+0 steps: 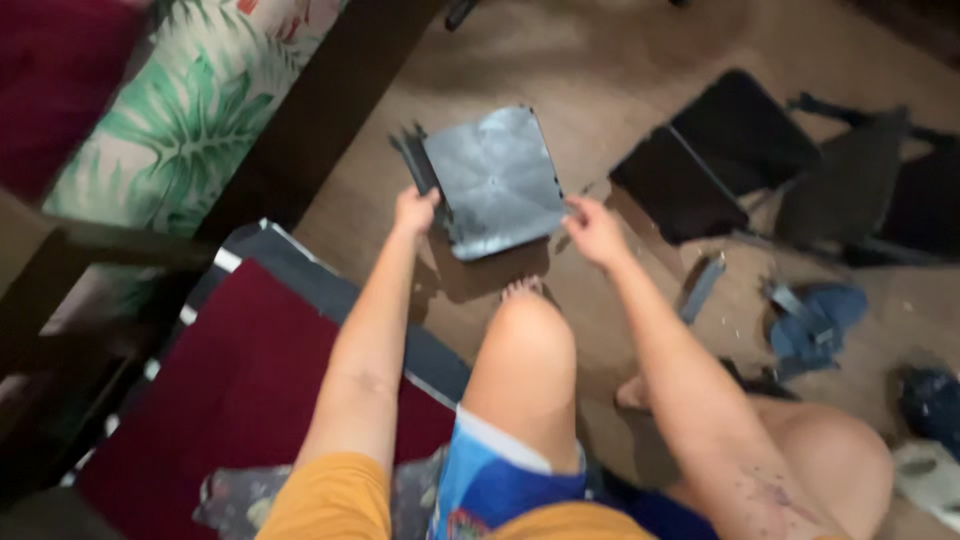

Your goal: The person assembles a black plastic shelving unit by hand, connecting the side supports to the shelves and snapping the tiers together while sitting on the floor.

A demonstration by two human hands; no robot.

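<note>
A square dark grey panel (pixel 497 180) with a raised rim is held up above the brown floor, tilted toward me. My left hand (pixel 414 212) grips its left edge. My right hand (pixel 592 230) grips its lower right corner. My bent knee (pixel 528 330) is just below the panel, with my foot on the floor under it.
Black flat panels and a frame (pixel 735 150) lie on the floor at right. A small dark strip (pixel 701 287) and a blue cloth (pixel 815 325) lie nearby. A dark red mat (pixel 230 400) with a dark border is at left, beside a leaf-patterned cushion (pixel 190 110) on dark wood furniture.
</note>
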